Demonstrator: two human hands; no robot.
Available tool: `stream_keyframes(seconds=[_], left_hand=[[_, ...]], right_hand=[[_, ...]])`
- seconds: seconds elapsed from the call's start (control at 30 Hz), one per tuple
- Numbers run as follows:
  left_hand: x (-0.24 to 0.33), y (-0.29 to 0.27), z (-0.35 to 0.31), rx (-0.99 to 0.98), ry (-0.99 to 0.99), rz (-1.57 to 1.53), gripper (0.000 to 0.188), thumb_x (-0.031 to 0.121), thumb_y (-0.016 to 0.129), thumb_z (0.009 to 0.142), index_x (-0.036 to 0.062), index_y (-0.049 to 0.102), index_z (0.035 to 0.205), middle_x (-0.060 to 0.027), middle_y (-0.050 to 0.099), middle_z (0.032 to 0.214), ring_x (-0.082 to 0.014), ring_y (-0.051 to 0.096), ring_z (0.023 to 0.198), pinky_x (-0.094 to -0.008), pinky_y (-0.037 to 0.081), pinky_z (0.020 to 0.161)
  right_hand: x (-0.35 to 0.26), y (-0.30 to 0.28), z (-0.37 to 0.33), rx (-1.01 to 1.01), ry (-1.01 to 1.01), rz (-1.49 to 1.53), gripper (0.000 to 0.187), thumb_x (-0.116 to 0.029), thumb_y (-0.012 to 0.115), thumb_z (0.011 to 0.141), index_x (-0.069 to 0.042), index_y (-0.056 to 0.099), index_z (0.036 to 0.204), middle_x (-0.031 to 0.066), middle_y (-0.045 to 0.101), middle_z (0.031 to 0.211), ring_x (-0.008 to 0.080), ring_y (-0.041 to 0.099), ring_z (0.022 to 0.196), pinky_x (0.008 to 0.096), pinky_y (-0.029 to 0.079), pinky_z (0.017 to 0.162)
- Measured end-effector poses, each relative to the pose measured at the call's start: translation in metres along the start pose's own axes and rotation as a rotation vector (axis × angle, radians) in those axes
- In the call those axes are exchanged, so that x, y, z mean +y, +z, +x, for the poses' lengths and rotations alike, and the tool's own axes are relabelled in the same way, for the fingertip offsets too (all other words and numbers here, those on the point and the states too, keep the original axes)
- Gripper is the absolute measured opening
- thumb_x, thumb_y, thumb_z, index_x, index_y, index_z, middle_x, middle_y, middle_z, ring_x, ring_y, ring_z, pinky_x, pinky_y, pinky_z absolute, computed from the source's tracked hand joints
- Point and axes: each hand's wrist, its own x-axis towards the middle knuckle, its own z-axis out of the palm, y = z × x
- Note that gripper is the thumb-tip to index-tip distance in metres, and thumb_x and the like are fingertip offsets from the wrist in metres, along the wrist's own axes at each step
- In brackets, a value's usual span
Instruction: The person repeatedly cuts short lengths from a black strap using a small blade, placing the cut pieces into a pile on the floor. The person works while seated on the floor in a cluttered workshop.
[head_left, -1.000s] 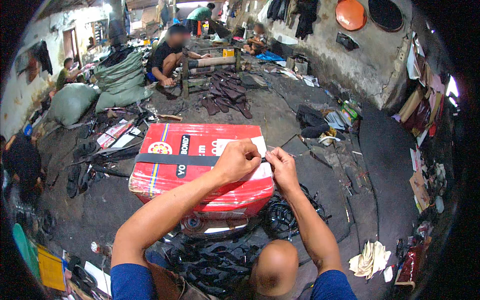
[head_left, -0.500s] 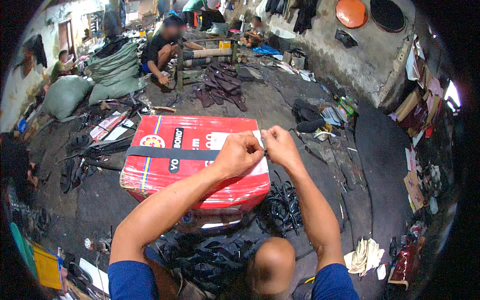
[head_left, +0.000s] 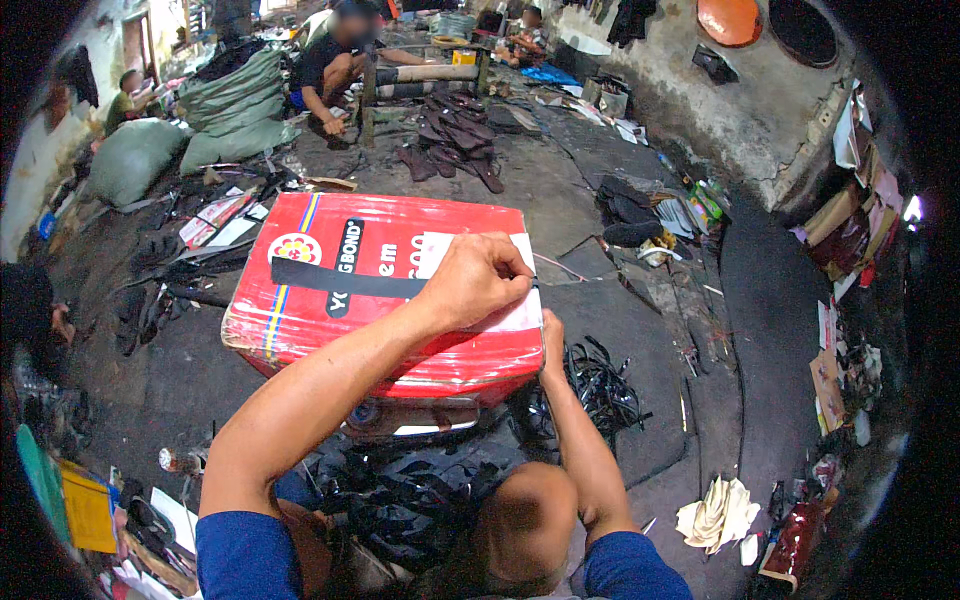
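Two hands work: the left hand has fingertips together, seemingly on the black strip, at the right edge of the red box; the right hand is lower beside this edge, fingers hidden, grip impossible to tell. The box stands before the person's knee. Placing the strip seems the present step; the next move calls for a steady left pinch.

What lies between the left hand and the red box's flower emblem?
A black strip spans the red box top from emblem to left hand, seen in the head view.

A flat black strip lay atop a glossy red box, its left end short of the edge
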Motion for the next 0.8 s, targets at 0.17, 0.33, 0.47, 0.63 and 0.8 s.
stream_keyframes(seconds=[0.17, 0.33, 0.47, 0.63, 0.8], left_hand=[[0.005, -0.002, 0.001, 0.007, -0.008, 0.003, 0.009, 0.009, 0.075, 0.08, -0.0005, 0.076, 0.081, -0.0094, 0.071, 0.078, -0.0166, 0.069, 0.072, -0.0317, 0.055, 0.067], [0.003, 0.001, 0.0, -0.002, -0.027, -0.033, 0.008, 0.008, 0.075, 0.081, -0.0001, 0.076, 0.082, -0.0087, 0.071, 0.078, -0.0154, 0.068, 0.073, -0.0309, 0.054, 0.067], [0.0, 0.001, 0.003, -0.031, 0.008, -0.042, 0.009, 0.008, 0.075, 0.08, 0.0004, 0.077, 0.084, -0.008, 0.072, 0.079, -0.0143, 0.068, 0.074, -0.0309, 0.054, 0.067], [0.004, 0.0, 0.003, -0.035, -0.048, -0.021, 0.009, 0.009, 0.075, 0.081, 0.0, 0.077, 0.084, -0.0077, 0.072, 0.08, -0.0144, 0.068, 0.075, -0.0306, 0.055, 0.068], [0.003, 0.0, -0.002, -0.052, -0.075, -0.089, 0.008, 0.008, 0.077, 0.082, 0.0006, 0.077, 0.085, -0.0074, 0.072, 0.082, -0.0137, 0.068, 0.077, -0.0293, 0.055, 0.069]], right_hand=[[0.037, 0.012, -0.012, -0.003, 0.029, -0.045, 0.032, -0.028, 0.071, 0.093, 0.003, 0.064, 0.088, 0.0171, 0.067, 0.077, 0.0273, 0.063, 0.072, 0.0422, 0.05, 0.072], [0.093, 0.019, -0.034, 0.048, 0.054, -0.123, 0.028, -0.024, 0.071, 0.092, 0.003, 0.064, 0.088, 0.0205, 0.068, 0.081, 0.0349, 0.066, 0.078, 0.0457, 0.051, 0.077], [0.124, 0.024, -0.051, 0.081, 0.183, -0.137, 0.026, -0.021, 0.073, 0.09, 0.004, 0.064, 0.089, 0.023, 0.069, 0.085, 0.0405, 0.067, 0.083, 0.0476, 0.052, 0.08], [0.15, 0.028, -0.056, 0.054, 0.312, -0.29, 0.025, -0.019, 0.069, 0.09, 0.004, 0.065, 0.084, 0.024, 0.069, 0.082, 0.0431, 0.068, 0.086, 0.0491, 0.052, 0.082], [0.189, 0.023, -0.079, -0.006, 0.383, -0.418, 0.027, -0.017, 0.063, 0.088, 0.008, 0.062, 0.094, 0.0306, 0.069, 0.09, 0.0493, 0.068, 0.089, 0.0552, 0.053, 0.083]])
